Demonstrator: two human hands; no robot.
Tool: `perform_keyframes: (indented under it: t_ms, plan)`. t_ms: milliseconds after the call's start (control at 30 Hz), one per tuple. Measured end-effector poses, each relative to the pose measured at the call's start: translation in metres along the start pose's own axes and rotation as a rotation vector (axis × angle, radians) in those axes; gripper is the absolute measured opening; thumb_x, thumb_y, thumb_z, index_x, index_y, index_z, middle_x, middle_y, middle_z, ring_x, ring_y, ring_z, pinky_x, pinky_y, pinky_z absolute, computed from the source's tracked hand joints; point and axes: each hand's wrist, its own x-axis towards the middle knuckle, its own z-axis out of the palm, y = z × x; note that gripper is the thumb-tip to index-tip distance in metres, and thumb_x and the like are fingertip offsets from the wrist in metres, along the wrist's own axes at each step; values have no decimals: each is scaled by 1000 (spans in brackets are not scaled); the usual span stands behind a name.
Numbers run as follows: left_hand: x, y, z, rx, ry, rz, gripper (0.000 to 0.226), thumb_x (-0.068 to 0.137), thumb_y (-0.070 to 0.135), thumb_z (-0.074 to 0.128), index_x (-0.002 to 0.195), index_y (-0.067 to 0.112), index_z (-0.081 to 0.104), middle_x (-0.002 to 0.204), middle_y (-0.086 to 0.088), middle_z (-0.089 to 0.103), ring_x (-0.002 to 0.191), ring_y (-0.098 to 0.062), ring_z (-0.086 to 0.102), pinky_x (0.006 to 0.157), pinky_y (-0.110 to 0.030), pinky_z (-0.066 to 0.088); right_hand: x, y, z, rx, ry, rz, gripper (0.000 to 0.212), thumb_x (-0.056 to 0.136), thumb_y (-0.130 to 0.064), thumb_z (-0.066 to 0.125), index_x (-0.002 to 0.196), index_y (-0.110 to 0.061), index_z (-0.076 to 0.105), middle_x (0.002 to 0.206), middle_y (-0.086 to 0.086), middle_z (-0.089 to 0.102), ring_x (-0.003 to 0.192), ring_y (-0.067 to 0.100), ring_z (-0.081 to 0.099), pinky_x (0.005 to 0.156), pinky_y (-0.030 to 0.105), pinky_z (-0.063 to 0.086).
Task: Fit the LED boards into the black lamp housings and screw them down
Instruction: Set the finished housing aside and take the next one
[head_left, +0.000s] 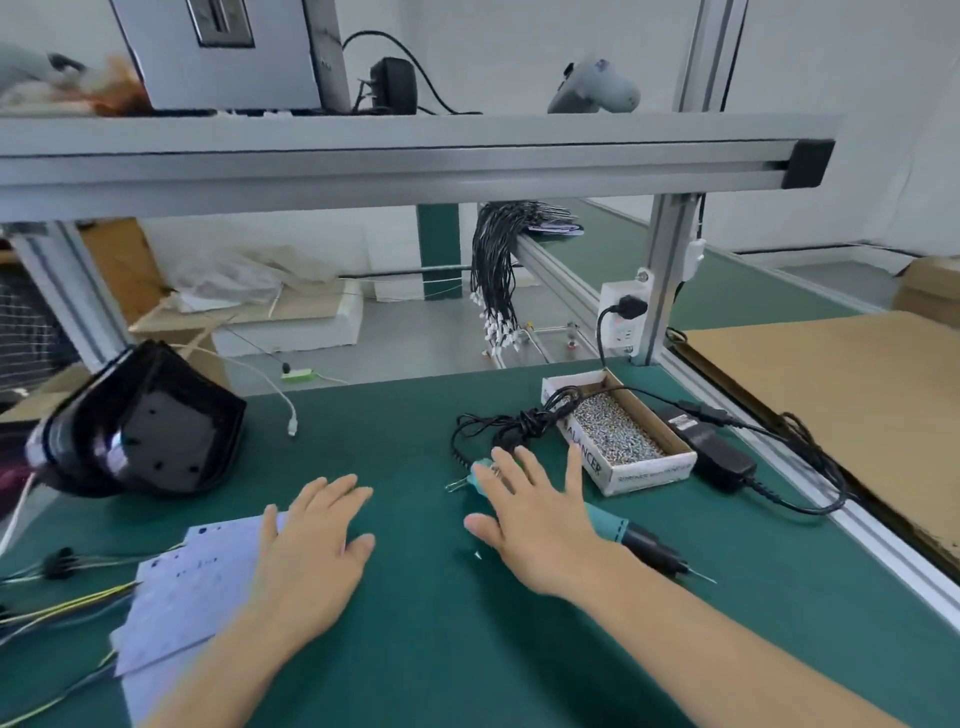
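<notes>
Head cam looking down at a green desk (415, 649) with both hands out flat, so nothing's being held right now. Left hand (311, 551) sits lower centre, fingers straight and relaxed, with its wrist edge over a stack of white LED boards (192, 587) at lower left; thin yellow and black wires (67, 603) trail off those toward the left edge. Right hand (535, 519) is spread open too, lying over the teal electric screwdriver (639, 540), whose black tip points to the lower right. Can't tell if the palm actually presses on it. Black lamp housings (150, 426) are stacked at the left edge of the frame, well apart from both hands. A cardboard box of screws (618, 431) sits just right of centre, beside a black power adapter (711, 441).
</notes>
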Motion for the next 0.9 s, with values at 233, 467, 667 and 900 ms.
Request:
perform_keyframes:
  t_ms: [233, 467, 667, 900]
  plan:
    - [4, -46, -5, -26, 183, -57, 48, 97, 23, 50, 143, 30, 38, 156, 15, 23, 147, -9, 9, 117, -41, -1, 4, -11, 10, -68, -15, 17, 63, 97, -57, 6, 153, -29, -1, 162, 0, -9, 148, 20, -13, 102, 65, -23]
    - [58, -102, -59, 625, 293, -139, 65, 90, 27, 57, 148, 19, 29, 161, -3, 13, 148, -27, 0, 115, -58, 1, 3, -26, -9, -77, -18, 4, 76, 85, -64, -15, 152, -34, 0, 162, -3, -7, 148, 19, -11, 105, 66, -19]
    - [77, -143, -71, 1176, 5, -29, 47, 96, 24, 45, 142, 25, 42, 153, -5, 34, 147, -30, 12, 112, -65, -6, -4, -36, -18, -86, -28, -19, 60, 97, -58, 6, 152, -35, -4, 162, -3, -8, 148, 19, -11, 105, 65, -20]
    - [65, -109, -77, 982, 246, 215, 23, 90, 12, 56, 109, 21, 64, 111, 6, 65, 109, -16, 58, 116, -39, 19, -5, -40, -31, 186, -8, -73, 61, 97, -59, 17, 152, -37, -1, 161, -10, -2, 147, 9, -4, 115, 49, -9]
